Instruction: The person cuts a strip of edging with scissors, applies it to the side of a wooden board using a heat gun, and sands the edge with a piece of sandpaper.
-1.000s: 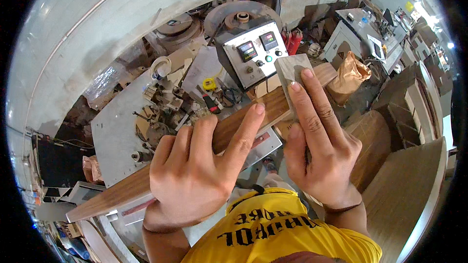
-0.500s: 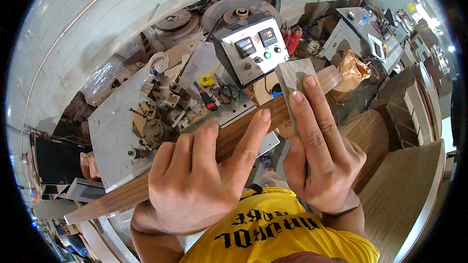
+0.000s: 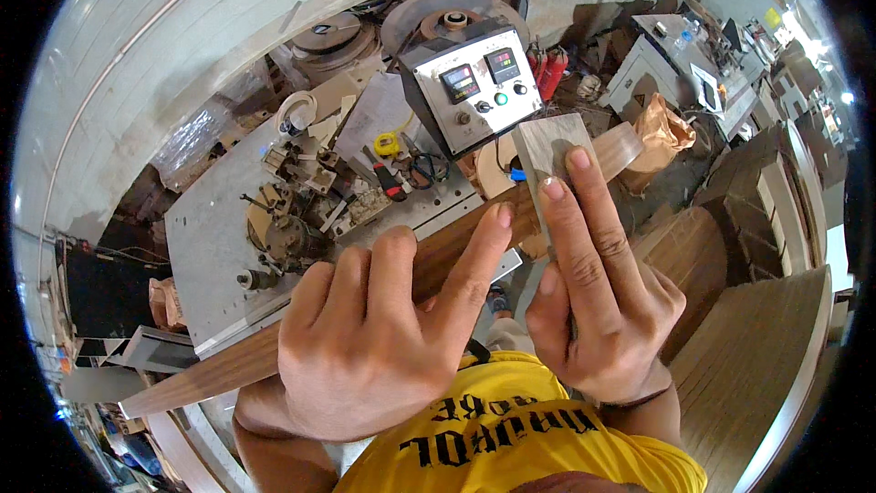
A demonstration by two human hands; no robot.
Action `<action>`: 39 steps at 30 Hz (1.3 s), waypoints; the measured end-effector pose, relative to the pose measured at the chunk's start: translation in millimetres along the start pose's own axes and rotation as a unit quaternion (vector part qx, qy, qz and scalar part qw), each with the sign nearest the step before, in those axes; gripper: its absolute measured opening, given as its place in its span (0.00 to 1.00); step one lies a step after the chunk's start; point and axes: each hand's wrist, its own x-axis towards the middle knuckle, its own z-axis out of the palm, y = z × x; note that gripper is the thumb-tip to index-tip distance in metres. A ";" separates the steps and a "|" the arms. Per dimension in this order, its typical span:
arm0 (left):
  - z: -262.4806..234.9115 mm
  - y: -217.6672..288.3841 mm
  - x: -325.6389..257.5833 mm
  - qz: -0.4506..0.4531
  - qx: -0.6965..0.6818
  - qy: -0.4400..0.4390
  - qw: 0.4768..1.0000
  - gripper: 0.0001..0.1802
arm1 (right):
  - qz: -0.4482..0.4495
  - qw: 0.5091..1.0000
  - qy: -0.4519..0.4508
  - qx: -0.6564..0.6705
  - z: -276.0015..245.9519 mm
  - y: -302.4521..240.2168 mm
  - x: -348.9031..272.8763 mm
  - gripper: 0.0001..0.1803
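One long wooden strip [image 3: 438,260], dark walnut-brown on its face with a paler rounded far end, runs diagonally from lower left to upper right, held above the desk [image 3: 210,237]. The left hand [image 3: 383,338] lies over its middle, fingers spread flat and gripping the strip. The right hand [image 3: 598,301] is clamped on one small grey-beige block [image 3: 547,151], two fingers extended along it, pressing it against the strip near the far end. Beyond stands one metal control box [image 3: 470,91] carrying two displays.
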 end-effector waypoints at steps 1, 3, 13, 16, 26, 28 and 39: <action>-0.1 0.0 0.2 0.002 0.001 -0.001 1.000 0.30 | 0.000 1.000 0.000 -0.001 0.1 0.0 -0.1 0.28; -1.1 0.3 0.2 0.005 0.001 -0.006 1.000 0.30 | -0.001 1.000 -0.003 -0.002 0.3 -0.4 -0.3 0.28; 0.8 -3.3 0.4 0.010 0.002 0.005 1.000 0.27 | -0.004 1.000 0.004 0.002 2.8 -5.0 1.9 0.26; 7.1 -13.2 5.0 0.002 -0.035 0.025 0.999 0.30 | -0.003 1.000 0.007 0.009 5.3 -3.6 13.5 0.25; 41.4 -30.8 11.8 -0.152 -0.180 0.199 0.951 0.35 | -0.190 0.979 0.068 0.014 39.1 -16.3 40.0 0.30; 44.7 -30.1 11.4 -0.142 -0.175 0.197 0.954 0.38 | -0.196 0.978 0.075 0.017 44.7 -5.2 37.5 0.31; 44.1 -34.4 11.5 -0.110 -0.062 0.157 0.979 0.48 | -0.069 0.996 0.008 0.052 27.6 46.2 52.1 0.33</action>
